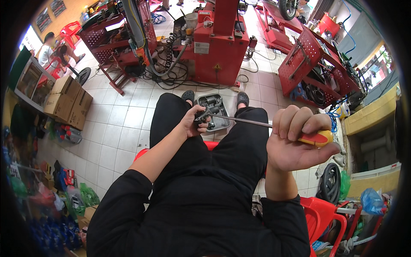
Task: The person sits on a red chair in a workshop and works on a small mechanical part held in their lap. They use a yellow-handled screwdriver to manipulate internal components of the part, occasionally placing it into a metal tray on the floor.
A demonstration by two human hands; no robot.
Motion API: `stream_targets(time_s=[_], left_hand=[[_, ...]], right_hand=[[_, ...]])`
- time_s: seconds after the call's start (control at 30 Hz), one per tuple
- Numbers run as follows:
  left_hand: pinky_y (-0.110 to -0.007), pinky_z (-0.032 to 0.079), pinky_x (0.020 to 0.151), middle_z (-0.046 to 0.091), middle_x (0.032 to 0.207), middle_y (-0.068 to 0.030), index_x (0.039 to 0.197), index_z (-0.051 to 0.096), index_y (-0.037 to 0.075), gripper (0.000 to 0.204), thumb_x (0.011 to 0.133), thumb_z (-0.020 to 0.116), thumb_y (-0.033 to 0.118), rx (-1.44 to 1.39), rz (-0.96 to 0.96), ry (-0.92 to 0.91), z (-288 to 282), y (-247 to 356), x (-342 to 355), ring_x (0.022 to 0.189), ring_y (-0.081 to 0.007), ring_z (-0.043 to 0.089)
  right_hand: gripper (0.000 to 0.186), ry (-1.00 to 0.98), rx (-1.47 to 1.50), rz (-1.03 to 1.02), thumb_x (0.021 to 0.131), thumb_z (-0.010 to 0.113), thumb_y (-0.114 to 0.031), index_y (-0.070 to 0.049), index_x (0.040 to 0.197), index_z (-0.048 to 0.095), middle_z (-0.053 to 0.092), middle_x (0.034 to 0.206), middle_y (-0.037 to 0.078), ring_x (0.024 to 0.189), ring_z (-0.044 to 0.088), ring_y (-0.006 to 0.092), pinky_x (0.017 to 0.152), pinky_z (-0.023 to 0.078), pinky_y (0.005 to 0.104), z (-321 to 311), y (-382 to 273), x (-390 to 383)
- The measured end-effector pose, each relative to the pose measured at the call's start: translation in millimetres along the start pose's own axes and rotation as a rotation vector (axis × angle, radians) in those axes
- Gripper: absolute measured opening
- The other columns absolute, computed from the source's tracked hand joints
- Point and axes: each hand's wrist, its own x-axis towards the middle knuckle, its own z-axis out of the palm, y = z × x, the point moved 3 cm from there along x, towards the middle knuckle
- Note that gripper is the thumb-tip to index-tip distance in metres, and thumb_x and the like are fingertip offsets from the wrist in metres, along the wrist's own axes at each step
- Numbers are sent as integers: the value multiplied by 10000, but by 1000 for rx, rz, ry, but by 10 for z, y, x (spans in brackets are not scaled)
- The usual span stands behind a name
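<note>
Your left hand (193,123) is closed around a small dark metal part (200,116), out between your knees, its fingers wrapped partly over it so that its full shape is hidden. Your right hand (302,135) is curled firmly round the red and yellow handle of a screwdriver (246,121), the thumb stretched out beneath. The relation that matters is the line between the two: the screwdriver's long axis runs almost straight across you, handle at your right, shaft pointing left and slightly away from you, with its tip at the part. Whether the tip is seated in it or merely against it, you cannot tell from here. From your right hand, the part lies to the left and a little farther out; your left hand is the nearer one, being right on it. Just beyond, on the floor (132,113) between your shoes (242,98), sits a grey tray (224,124) of more dark parts (211,102).
</note>
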Motion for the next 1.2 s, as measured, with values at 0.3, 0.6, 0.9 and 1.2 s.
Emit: stream_targets(time_s=[0.3, 0.6, 0.9, 1.2], left_hand=[[-231, 305, 384, 498, 668, -7, 736, 493, 110, 301, 802, 552, 397, -64, -11, -23, -57, 9, 20, 449, -92, 400], [-223, 306, 394, 489, 678, -4, 752, 475, 108, 295, 811, 554, 386, -41, -13, -8, -21, -17, 10, 457, -87, 393], [-225, 307, 396, 490, 676, -4, 746, 474, 103, 309, 796, 562, 394, -46, -13, -22, -27, -9, 10, 458, -90, 400], [-240, 316, 394, 533, 688, -17, 765, 503, 94, 314, 794, 554, 403, -49, -25, -38, -42, -20, 12, 456, -98, 401]], right_hand=[[570, -220, -38, 40, 868, 415, -648, -87, 770, 409, 387, 537, 20, 430, 337, 128, 414, 289, 283, 170, -14, -76], [620, -64, 5, -55, 819, 477, -674, -57, 813, 422, 424, 560, 60, 462, 391, 158, 433, 349, 277, 68, 58, -86], [568, -36, -146, -82, 869, 375, -667, -101, 825, 401, 369, 543, 21, 434, 327, 125, 394, 307, 261, 145, 70, -100], [582, -159, -9, -110, 852, 478, -620, -41, 821, 422, 438, 563, 57, 443, 399, 148, 410, 338, 266, 168, 45, -123]])
